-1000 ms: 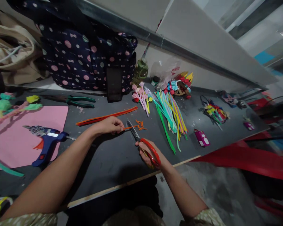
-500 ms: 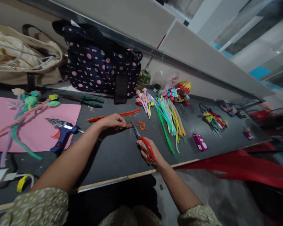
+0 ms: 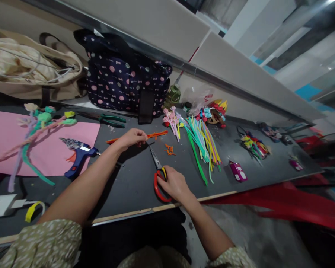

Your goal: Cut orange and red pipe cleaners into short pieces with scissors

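At the centre of the frame the left hand (image 3: 134,137) pinches one end of an orange pipe cleaner (image 3: 152,135), its grip closed on it; the stem's long axis runs left to right along the dark bench (image 3: 128,182). Just below and to the right, the right hand (image 3: 176,183) rests over the red handles of the scissors (image 3: 158,175), fingers curled loosely on them. The blades lie flat, pointing up-frame toward the pipe cleaner. Cut orange bits (image 3: 169,149) lie right of the blade tips.
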`<action>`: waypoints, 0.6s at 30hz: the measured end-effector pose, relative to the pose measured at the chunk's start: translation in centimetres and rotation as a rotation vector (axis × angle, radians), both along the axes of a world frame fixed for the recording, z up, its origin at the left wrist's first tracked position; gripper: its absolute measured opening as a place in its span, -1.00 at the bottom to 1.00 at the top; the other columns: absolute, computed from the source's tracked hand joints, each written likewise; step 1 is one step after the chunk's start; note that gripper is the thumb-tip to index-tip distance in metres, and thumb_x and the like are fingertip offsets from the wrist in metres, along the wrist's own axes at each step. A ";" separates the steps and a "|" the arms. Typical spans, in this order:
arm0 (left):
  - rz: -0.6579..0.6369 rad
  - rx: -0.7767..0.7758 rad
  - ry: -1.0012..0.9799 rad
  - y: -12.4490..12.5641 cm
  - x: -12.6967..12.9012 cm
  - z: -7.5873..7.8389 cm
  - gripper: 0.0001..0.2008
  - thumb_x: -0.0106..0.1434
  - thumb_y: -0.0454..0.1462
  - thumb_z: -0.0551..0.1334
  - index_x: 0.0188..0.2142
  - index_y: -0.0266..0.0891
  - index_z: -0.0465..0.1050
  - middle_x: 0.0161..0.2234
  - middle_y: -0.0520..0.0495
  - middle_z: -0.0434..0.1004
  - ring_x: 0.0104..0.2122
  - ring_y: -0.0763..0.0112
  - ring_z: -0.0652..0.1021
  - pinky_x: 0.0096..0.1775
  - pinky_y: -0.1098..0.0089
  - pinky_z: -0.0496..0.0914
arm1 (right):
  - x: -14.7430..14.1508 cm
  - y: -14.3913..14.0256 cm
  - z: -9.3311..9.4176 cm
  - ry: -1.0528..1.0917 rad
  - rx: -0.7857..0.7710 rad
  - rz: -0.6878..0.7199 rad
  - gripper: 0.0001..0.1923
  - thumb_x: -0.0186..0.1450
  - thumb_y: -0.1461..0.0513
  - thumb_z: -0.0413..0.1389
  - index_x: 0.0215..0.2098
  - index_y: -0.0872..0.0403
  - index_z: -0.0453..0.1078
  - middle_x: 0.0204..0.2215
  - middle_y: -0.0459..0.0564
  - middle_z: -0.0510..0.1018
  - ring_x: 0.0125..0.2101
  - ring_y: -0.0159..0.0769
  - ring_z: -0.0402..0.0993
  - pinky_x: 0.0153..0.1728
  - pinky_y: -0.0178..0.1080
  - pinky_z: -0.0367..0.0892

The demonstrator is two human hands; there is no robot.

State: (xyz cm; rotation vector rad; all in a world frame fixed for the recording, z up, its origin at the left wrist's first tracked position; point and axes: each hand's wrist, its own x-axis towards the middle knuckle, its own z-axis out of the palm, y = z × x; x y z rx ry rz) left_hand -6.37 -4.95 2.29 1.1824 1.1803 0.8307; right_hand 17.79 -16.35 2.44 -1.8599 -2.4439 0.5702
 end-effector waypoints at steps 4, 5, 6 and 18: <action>0.014 0.041 0.019 0.0 0.2 0.0 -0.89 0.03 -0.27 0.27 -0.49 -0.29 0.43 -0.58 0.05 0.41 -0.63 0.57 0.35 -0.51 0.50 0.25 | -0.5 0.6 1.0 -0.214 -0.004 0.127 -0.60 0.35 -0.05 0.02 -0.04 0.04 0.37 -0.28 0.11 0.60 -0.31 -0.11 0.55 -0.35 -0.25 0.23; 0.012 0.050 0.030 0.0 0.3 0.0 -0.90 0.02 -0.28 0.27 -0.49 -0.29 0.42 -0.58 0.05 0.41 -0.63 0.57 0.35 -0.52 0.50 0.24 | -0.6 1.3 1.2 -0.223 0.018 0.123 -0.62 0.37 -0.05 0.00 -0.06 0.02 0.39 -0.29 0.10 0.61 -0.30 -0.12 0.55 -0.34 -0.26 0.22; 0.013 0.059 0.044 0.0 0.3 0.0 -0.90 0.02 -0.28 0.26 -0.49 -0.29 0.42 -0.59 0.05 0.40 -0.63 0.57 0.34 -0.53 0.51 0.23 | -0.8 2.3 1.3 -0.219 0.058 0.096 -0.65 0.39 -0.02 -0.03 -0.08 0.01 0.40 -0.29 0.09 0.61 -0.29 -0.13 0.55 -0.33 -0.26 0.21; -0.040 0.184 0.129 0.3 0.0 -1.3 -0.81 0.01 -0.18 0.27 -0.48 -0.29 0.46 -0.60 0.03 0.40 -0.61 0.52 0.35 -0.55 0.50 0.18 | -7.0 14.2 -0.5 -0.257 0.195 -0.117 -0.62 0.45 0.06 -0.11 0.01 0.13 0.35 -0.11 0.20 0.57 -0.12 -0.10 0.53 -0.17 -0.19 0.31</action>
